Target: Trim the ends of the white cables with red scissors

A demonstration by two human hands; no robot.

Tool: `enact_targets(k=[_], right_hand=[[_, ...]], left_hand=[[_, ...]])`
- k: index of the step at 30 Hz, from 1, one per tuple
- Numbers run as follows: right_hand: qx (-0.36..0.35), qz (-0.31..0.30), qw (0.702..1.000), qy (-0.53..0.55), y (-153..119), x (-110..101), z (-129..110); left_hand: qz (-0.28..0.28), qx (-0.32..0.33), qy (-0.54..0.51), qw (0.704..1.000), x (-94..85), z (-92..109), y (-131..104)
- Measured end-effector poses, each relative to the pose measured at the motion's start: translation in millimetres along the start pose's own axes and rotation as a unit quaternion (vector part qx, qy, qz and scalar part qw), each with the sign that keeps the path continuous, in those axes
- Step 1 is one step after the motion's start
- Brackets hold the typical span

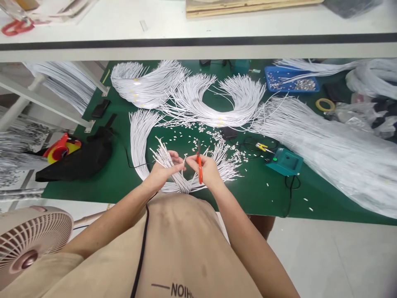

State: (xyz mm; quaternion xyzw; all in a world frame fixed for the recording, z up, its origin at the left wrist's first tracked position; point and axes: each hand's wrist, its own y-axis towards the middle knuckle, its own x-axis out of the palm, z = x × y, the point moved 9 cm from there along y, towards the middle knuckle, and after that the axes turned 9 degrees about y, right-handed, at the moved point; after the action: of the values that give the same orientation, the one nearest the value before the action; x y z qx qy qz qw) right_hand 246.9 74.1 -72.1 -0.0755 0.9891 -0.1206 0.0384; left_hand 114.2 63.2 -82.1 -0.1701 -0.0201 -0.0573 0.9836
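My left hand (167,167) is wrapped round a small bunch of white wires (161,154), whose ends fan out above the fingers. Red-handled scissors (200,169) rest in my right hand (208,169), blades pointing away from me. The fingertips of both hands come close together at a wire end between them. A curved bundle of white wires (139,145) lies round the hands, its other ends spread out to the right of my right hand. Small pale cut pieces (217,134) are scattered on the green table (248,194) beyond the hands.
More white wire bundles (217,116) lie behind. At right are a teal device (284,161), yellow-handled pliers (263,147), a blue tray (291,87), a tape roll (325,104) and a large wrapped bundle (335,153). A black bag (83,159) lies left; a fan (34,244) stands near my left arm.
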Motion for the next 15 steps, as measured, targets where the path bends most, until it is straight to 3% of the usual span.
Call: enact_targets(k=[3, 5, 15], right_hand=[[-0.024, 0.033, 0.964, -0.264, -3, -12, 1], [-0.021, 0.016, 0.932, -0.362, -5, -11, 4], [-0.003, -0.029, 0.881, -0.472, -11, -2, 2]], left_hand=[[0.006, 0.002, -0.006, 1.000, -2.2, -1, 1], [0.008, 0.011, -0.004, 1.000, -2.5, 1, 1], [0.026, 0.031, 0.073, 0.997, -0.2, 11, -3]])
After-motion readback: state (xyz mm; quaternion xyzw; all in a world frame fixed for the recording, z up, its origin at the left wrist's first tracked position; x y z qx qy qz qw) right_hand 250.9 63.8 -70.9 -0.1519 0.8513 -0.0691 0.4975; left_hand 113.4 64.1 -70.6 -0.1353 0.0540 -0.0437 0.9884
